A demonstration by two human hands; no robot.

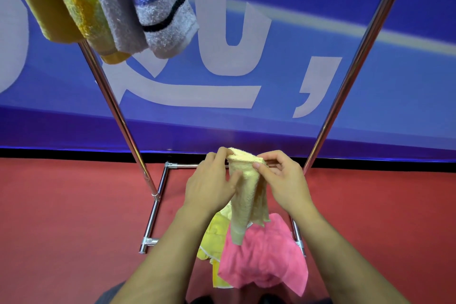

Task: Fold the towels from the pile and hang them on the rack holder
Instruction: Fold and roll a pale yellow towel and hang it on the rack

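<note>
In the head view, both hands meet at the lower centre of the frame around a cream towel (pixel 246 187). The left hand (pixel 212 185) pinches the towel's top fold from the left side, thumb lying against the cloth. The right hand (pixel 283 180) grips the same top fold from the right, fingers curled and closed on it. The towel hangs down narrow between the two hands, its lower end dangling over the pile.

The pile lies at the bottom centre, below the hands, on the red floor (pixel 61 205): a pink towel (pixel 266 254) on the right and a yellow towel (pixel 212 237) just beside it on the left, partly under it.

The rack (pixel 118 111) shows as two shiny metal poles slanting up from the base bars on the floor, one at centre left and one at the right of the frame. In the upper left, four folded towels hang side by side, touching: a mustard towel (pixel 32 0), a green-yellow towel (pixel 79 12), a grey towel (pixel 116 7) and a white striped towel (pixel 162 12).

A blue banner (pixel 320 20) with large pale lettering fills the upper half behind the rack.
</note>
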